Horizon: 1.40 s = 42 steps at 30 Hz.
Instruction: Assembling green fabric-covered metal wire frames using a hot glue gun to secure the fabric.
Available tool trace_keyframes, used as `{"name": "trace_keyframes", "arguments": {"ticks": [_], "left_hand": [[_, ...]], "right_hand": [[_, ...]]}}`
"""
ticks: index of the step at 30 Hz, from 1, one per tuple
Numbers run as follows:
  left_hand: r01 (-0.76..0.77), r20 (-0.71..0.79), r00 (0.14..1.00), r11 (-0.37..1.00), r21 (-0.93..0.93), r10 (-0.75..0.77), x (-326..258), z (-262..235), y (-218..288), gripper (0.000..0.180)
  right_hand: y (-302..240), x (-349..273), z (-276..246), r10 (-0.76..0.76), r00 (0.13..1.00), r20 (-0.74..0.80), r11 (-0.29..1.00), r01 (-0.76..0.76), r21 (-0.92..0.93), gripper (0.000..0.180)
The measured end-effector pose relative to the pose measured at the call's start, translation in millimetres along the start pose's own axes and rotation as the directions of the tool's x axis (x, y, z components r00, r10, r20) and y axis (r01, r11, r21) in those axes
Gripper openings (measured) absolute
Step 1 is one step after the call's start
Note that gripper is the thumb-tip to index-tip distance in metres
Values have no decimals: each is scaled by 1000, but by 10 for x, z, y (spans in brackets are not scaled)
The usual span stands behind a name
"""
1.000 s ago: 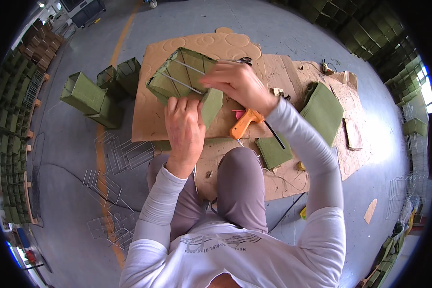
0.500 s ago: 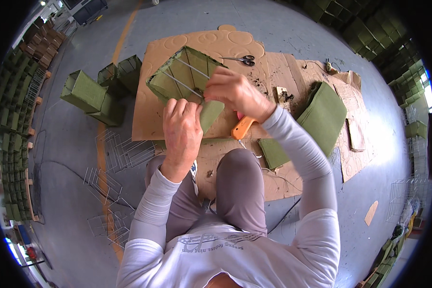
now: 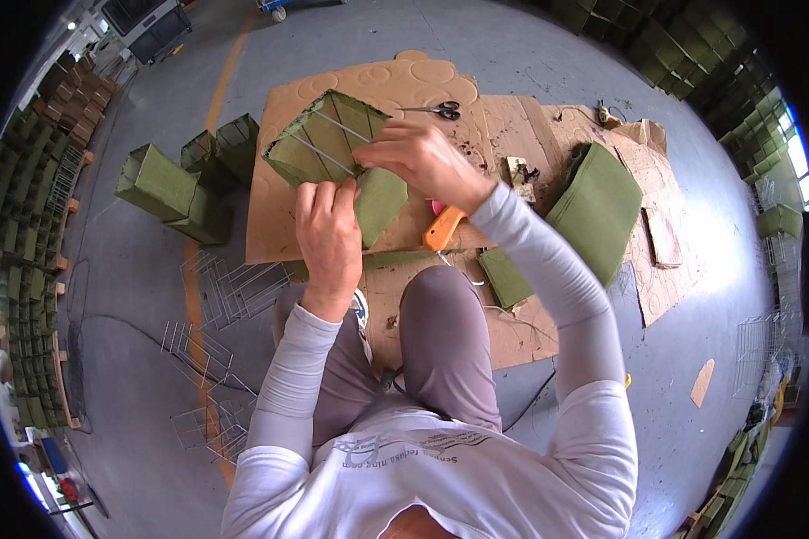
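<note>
A wire-frame box covered in olive-green fabric (image 3: 319,144) lies tilted on a cardboard sheet (image 3: 395,90) in front of my knees. My left hand (image 3: 328,234) grips the box's near fabric flap (image 3: 382,202) from below. My right hand (image 3: 422,162) pinches the fabric and wire at the box's near right edge. An orange tool (image 3: 442,226) lies on the cardboard just under my right wrist.
Black-handled scissors (image 3: 439,110) lie beyond the box. A stack of folded green fabric (image 3: 598,208) and a smaller piece (image 3: 505,277) sit at right. Finished green boxes (image 3: 166,189) stand at left. Bare wire frames (image 3: 229,287) lie on the floor by my left leg.
Both hands have shifted slightly left and up along the box's near edge. The right hand has moved off the orange tool, which now shows below the wrist.
</note>
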<state>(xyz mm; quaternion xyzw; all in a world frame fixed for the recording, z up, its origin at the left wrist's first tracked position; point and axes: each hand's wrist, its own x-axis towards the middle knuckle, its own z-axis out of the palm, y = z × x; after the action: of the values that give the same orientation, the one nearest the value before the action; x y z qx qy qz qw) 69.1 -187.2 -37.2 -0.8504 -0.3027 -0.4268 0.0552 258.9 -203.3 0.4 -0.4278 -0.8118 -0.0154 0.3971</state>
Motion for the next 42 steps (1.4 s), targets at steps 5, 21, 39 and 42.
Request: {"name": "trace_keyframes", "arguments": {"ticks": [5, 21, 39, 42], "left_hand": [[34, 69, 997, 999, 3, -34, 73, -16, 107, 8], [34, 128, 991, 994, -100, -21, 135, -161, -14, 18], [34, 164, 986, 985, -170, -6, 174, -228, -176, 13], [-48, 21, 998, 983, -178, 53, 77, -192, -67, 15]], "right_hand": [[-103, -354, 293, -136, 961, -241, 967, 77, -242, 35], [-37, -60, 1, -8, 994, 110, 1000, 10, -11, 13], [85, 86, -84, 63, 994, 94, 987, -76, 145, 16], [82, -186, -100, 22, 999, -25, 999, -23, -26, 22]]}}
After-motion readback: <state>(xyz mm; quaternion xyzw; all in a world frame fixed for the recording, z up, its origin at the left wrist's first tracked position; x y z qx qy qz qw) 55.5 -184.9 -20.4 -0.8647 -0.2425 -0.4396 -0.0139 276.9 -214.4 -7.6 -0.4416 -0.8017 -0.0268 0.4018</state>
